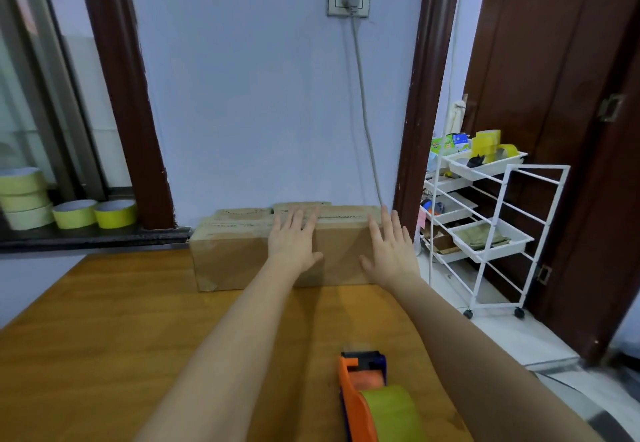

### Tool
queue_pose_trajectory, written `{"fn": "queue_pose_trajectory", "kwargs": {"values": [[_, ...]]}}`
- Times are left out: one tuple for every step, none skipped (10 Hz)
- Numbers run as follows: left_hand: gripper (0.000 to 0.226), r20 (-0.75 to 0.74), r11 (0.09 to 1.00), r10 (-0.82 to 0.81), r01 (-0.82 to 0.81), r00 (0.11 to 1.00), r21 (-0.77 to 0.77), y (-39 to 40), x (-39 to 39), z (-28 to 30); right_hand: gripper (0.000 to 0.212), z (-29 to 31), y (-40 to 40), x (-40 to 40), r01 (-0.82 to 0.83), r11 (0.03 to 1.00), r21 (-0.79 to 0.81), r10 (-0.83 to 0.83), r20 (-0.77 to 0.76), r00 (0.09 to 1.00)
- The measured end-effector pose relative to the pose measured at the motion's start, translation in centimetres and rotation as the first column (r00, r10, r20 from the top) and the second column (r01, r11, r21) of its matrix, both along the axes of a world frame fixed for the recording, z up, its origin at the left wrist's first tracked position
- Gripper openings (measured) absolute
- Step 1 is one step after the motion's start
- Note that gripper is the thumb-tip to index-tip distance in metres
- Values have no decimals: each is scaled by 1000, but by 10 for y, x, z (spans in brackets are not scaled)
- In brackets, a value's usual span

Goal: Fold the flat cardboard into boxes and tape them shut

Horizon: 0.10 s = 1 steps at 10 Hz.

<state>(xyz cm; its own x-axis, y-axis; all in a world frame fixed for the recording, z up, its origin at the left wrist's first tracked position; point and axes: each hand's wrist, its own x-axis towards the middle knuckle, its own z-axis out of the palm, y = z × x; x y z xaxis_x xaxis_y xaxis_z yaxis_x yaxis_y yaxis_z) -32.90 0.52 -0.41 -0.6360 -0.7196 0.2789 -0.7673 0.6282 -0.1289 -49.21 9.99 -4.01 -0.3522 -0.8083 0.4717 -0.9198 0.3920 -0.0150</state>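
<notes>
Both your hands are flat and spread, left hand (pixel 294 239) and right hand (pixel 389 251) pressing the taped box (pixel 235 254) at the table's (pixel 104 320) far edge by the wall. Push evenly so it stays square with the other boxes.

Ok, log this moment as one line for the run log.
left hand flat on brown cardboard box | right hand flat on box | orange tape dispenser idle on wooden table

Two bare forearms, no sleeves, left hand (pixel 294 240), right hand (pixel 391 251)
</notes>
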Motion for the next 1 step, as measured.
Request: {"fn": "queue_pose_trajectory", "kwargs": {"values": [[77, -83, 1000, -20, 20, 996, -6, 5, 12, 13, 74, 20, 4, 20, -46, 998, 52, 44, 29, 999]]}}
